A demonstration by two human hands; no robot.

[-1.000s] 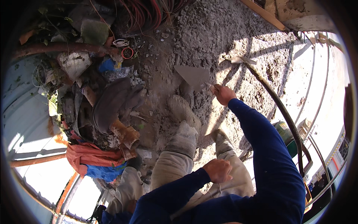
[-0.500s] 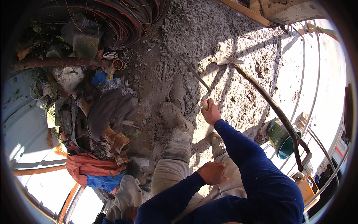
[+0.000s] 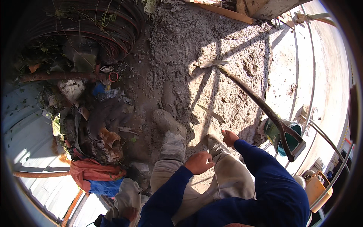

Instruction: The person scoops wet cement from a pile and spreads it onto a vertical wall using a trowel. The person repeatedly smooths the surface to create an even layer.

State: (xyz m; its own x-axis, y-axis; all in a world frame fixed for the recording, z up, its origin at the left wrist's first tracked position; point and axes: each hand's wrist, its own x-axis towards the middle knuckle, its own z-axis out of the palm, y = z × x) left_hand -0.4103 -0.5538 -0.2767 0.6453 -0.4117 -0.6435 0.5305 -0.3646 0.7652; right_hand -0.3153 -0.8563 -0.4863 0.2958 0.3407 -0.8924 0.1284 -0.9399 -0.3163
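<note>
My right hand is closed round the handle of a trowel. The trowel's narrow grey blade points up and left, over rough wet concrete. Whether the blade touches the surface I cannot tell. My left hand is curled shut above my knees, with nothing seen in it. A shovel lies slanting to the right of my hands. Its blade rests in the concrete and its D-shaped grip is by a green bucket. My muddy legs are bent below my hands.
Coiled hoses lie at the far left. Nearer are a rusty pipe, dark cloth and an orange-red cloth. Another person's trouser leg shows at lower left. A wooden board edges the far side. A yellow container stands lower right.
My right hand has drawn back toward me and to the right with the trowel, whose blade has come nearer. My left hand has shifted up and left. The whole view has shifted slightly.
</note>
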